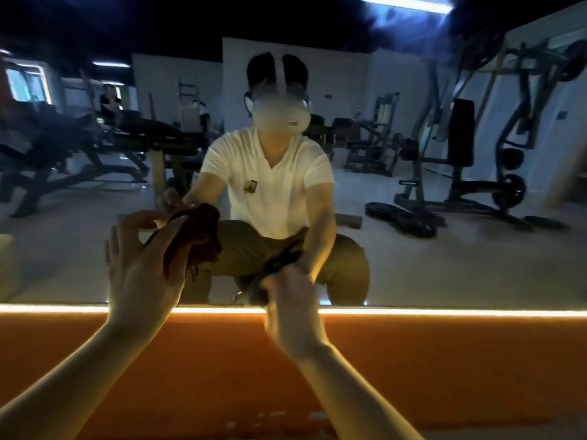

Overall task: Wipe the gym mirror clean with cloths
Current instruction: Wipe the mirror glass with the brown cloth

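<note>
Forward reach both arms: left hand (143,268) holds red cloth (200,231), right hand (290,308) clutches dark cloth (253,289).

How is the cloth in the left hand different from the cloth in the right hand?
The red-brown cloth in the left hand is reddish; the dark cloth in the right hand looks nearly black. The red-brown cloth is held higher up the mirror; the dark cloth sits low, near the glowing light strip. Both are crumpled, and both are up by the glass.
</note>
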`<state>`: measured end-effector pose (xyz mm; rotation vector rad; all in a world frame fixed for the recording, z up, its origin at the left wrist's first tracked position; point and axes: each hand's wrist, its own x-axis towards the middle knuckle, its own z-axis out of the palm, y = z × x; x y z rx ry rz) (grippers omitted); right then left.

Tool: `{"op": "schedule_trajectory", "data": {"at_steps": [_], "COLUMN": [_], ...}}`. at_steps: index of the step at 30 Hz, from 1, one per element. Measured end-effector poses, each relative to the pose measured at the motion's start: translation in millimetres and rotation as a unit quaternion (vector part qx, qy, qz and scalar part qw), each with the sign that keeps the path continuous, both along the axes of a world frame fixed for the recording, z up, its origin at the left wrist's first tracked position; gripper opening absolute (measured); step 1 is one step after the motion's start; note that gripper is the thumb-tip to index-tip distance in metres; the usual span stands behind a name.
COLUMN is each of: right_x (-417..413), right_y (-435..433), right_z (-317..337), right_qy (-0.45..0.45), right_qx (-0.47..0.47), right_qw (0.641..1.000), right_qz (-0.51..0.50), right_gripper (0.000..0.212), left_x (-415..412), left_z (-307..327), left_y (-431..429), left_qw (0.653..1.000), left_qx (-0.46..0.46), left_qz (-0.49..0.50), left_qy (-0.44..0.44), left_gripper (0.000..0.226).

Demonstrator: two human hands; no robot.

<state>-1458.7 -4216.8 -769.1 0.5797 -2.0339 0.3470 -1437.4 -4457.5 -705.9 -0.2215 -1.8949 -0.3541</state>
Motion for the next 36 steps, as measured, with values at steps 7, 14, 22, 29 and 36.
{"op": "schedule_trajectory", "data": {"at_steps": [7, 14, 22, 29, 36], "right_x": [-8.3, -9.9, -2.9, -14.2, -5.0], "right_y": [35.7, 15.5, -53.8, -76.5, -114.9], "right_z": [37.8, 68.7, 9.8, 113.1, 4.8], "right_qy": [0.054, 0.061, -0.01, 0.061, 0.024], "right_qx": [-0.085, -0.296, 0.134, -0.196, 0.186], "right_qw": [0.994, 0.948, 0.989, 0.978, 0.979], "right_qz": [-0.036, -0.1, 0.068, -0.027, 0.084], "right_gripper": [0.033, 0.054, 0.053, 0.053, 0.04], "left_x": [0.2, 6.1, 10.8, 9.0, 5.6], "left_z": [-1.5, -13.8, -12.4, -13.3, -14.6], "left_y": [-20.7, -42.1, -101.7, -115.1, -118.4], "left_qw": [0.999, 0.999, 0.992, 0.992, 0.989], "left_qx": [0.046, -0.026, 0.097, 0.094, 0.109], "left_qz": [-0.016, 0.008, 0.008, -0.019, -0.037], "left_qy": [-0.015, -0.044, -0.083, -0.082, -0.089], "left_gripper": [0.041, 0.037, 0.03, 0.029, 0.034]}}
